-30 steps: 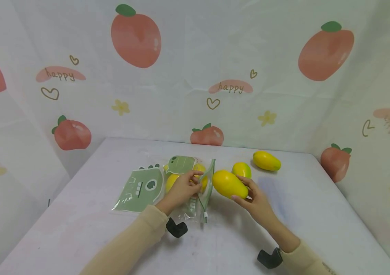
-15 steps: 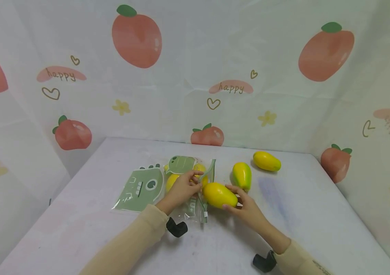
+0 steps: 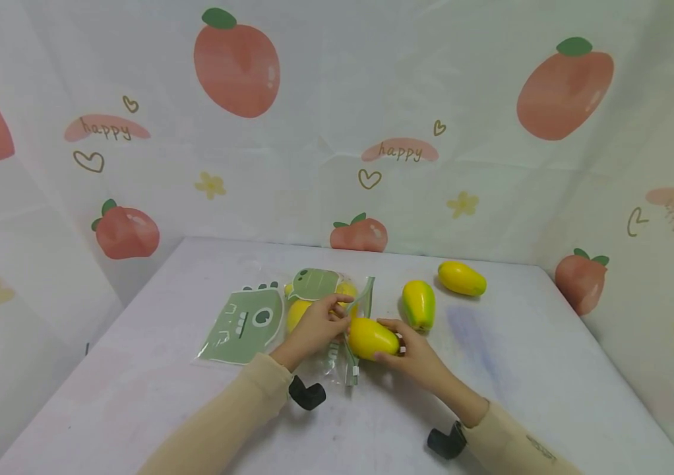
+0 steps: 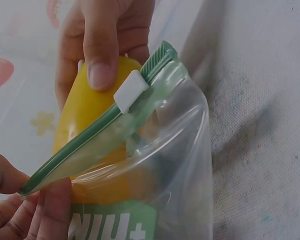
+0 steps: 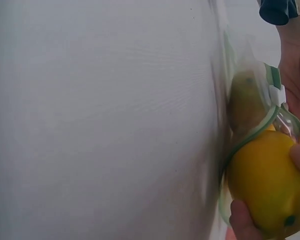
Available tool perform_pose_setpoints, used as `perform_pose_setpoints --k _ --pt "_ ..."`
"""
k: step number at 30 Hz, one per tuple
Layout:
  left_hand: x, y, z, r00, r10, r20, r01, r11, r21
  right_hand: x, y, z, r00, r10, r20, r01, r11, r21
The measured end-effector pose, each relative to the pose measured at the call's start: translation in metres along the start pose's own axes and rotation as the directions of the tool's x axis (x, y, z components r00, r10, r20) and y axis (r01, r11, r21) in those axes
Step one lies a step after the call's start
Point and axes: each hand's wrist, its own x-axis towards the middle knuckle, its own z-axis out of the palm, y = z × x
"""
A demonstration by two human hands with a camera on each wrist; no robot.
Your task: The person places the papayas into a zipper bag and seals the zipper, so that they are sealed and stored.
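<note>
My left hand point(image 3: 316, 328) pinches the green edge of a clear zip bag point(image 4: 185, 145) between thumb and fingers, holding its mouth apart. A white slider point(image 4: 131, 91) sits on that edge. Yellow fruit shows inside the bag, partly hidden by my left hand and the green print. My right hand point(image 3: 417, 353) grips a yellow mango point(image 3: 372, 338) by its near end. Its far end is within the bag's mouth, as the left wrist view shows it behind the clear plastic. In the right wrist view, the green rim curves round the mango point(image 5: 267, 182).
Two more mangoes lie on the table to the right, a yellow-green one point(image 3: 419, 305) nearer and a yellow one point(image 3: 461, 278) at the back. A flat green bag with a monster print point(image 3: 242, 328) lies to the left. A printed cloth point(image 3: 313, 86) hangs behind the table.
My right hand has brought the mango leftward and down into the bag's mouth, uncovering the yellow-green mango behind it. My left hand has stayed nearly still on the bag's edge.
</note>
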Motion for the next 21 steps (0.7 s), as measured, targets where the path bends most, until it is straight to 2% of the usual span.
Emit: perform_pose_setpoints --k 9,15,21 --pt "0.001 -0.0015 -0.0002 1.0 0.006 -0.002 -0.006 1.0 0.007 0.0075 -0.0054 0.0082 0.999 0.016 -0.042 -0.016 1.0 -0.006" --pt "0.0001 0.0003 -0.001 1.0 0.004 -0.007 -0.004 1.0 0.008 0.0063 -0.0075 0.0077 0.999 0.009 -0.037 -0.008 1.0 0.026" --pt "-0.0007 0.0019 -0.0013 1.0 0.002 -0.007 -0.002 1.0 0.008 0.0057 -0.0082 0.0048 0.999 0.01 -0.04 -0.01 1.0 -0.006"
